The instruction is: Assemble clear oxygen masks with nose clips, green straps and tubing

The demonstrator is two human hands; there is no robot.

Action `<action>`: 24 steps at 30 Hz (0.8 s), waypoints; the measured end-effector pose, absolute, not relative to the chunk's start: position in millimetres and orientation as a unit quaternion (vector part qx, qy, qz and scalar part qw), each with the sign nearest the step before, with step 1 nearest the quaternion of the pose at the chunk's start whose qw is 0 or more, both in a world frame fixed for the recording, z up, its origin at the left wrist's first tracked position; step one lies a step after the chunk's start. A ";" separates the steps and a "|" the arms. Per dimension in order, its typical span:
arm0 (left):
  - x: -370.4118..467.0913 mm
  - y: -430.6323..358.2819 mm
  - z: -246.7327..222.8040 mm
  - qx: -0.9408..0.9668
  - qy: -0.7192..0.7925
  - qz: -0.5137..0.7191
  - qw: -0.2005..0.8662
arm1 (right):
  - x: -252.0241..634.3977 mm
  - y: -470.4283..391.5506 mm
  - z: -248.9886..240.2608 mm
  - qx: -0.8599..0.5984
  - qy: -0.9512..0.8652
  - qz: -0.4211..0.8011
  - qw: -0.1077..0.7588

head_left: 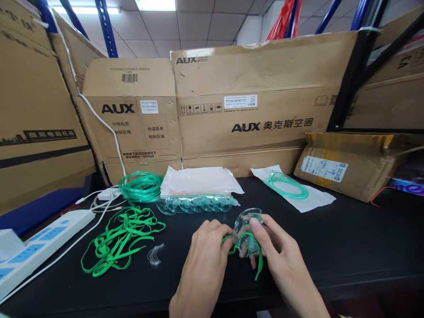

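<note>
A clear, green-tinted oxygen mask (247, 216) is gripped by my right hand (280, 247), thumb on its near side and fingers behind it. A green elastic strap (259, 267) runs across the mask, with one end hanging below it. My left hand (207, 254) pinches the strap at the mask's left side; its fingertips are partly hidden. To the left lies a tangled pile of green straps (114, 247), beside a small bunch of thin, clear or metallic strips (154, 255). Several more clear masks (195, 204) are nested in a row behind my hands.
Coiled green tubing (141, 187) sits at the back left, next to white bags (198, 180). Another bag (318, 198) carries a tubing coil. A white power strip (49, 243) with cables lies left. Cardboard boxes (251, 110) wall the back; a taped carton (351, 163) stands right.
</note>
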State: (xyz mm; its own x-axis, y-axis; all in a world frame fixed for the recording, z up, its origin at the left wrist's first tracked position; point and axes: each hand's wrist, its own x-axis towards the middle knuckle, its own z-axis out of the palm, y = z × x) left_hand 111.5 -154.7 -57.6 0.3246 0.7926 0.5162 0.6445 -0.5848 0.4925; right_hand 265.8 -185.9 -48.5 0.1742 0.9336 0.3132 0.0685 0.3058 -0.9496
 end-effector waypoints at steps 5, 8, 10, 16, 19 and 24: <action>103.7 -158.7 -35.4 0.742 0.506 0.403 0.179 | 267.8 -184.8 -50.6 -0.431 -0.504 0.407 0.628; 101.6 -164.5 -32.9 0.731 0.519 0.400 0.189 | 269.2 -185.5 -50.3 -0.428 -0.503 0.411 0.629; 101.1 -166.9 -33.8 0.726 0.528 0.393 0.198 | 269.0 -187.1 -48.8 -0.421 -0.492 0.419 0.636; 97.0 -167.1 -35.4 0.700 0.560 0.380 0.227 | 264.4 -194.4 -39.8 -0.383 -0.456 0.474 0.649; 94.4 -167.0 -36.2 0.705 0.552 0.379 0.232 | 262.4 -196.9 -35.6 -0.375 -0.449 0.488 0.648; 90.3 -169.2 -39.0 0.732 0.442 0.418 0.307 | 259.3 -200.8 -31.8 -0.367 -0.444 0.501 0.645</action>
State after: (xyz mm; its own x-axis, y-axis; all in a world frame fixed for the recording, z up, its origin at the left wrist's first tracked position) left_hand 90.3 -169.2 -39.0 0.2593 0.9036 0.3410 0.3909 -0.4211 0.8185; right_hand 259.3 -200.8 -31.8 0.1019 0.9733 0.2059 -0.3213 0.2281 -0.9191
